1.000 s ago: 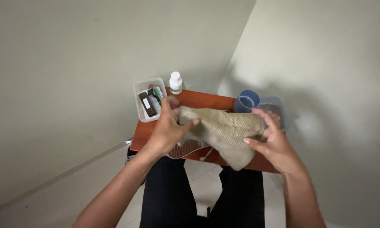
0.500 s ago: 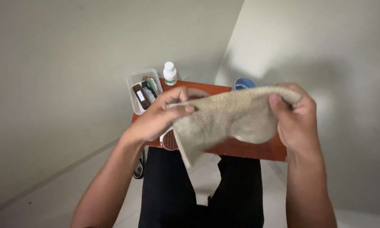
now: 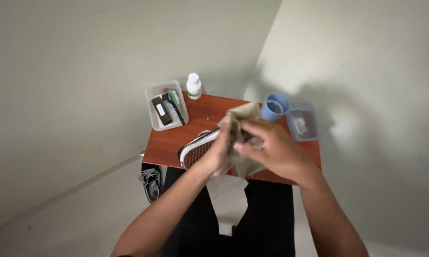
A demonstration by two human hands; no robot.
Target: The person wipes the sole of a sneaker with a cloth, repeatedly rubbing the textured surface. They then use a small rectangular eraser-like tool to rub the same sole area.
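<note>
At the centre of the frame a beige cloth [image 3: 243, 114] is bunched between both hands, above a small reddish-brown table [image 3: 169, 145]. The left hand [image 3: 219, 151] closes its fingers on the cloth's left edge; the right hand [image 3: 271, 150] curls over it, fingers pinching the folds. Both forearms rise from the lower frame. A shoe [image 3: 195, 150] lies sole-up just left of the hands.

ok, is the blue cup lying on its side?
No: the blue cup stands upright on the red-brown table, its open mouth facing up, beside the clear tray.
</note>
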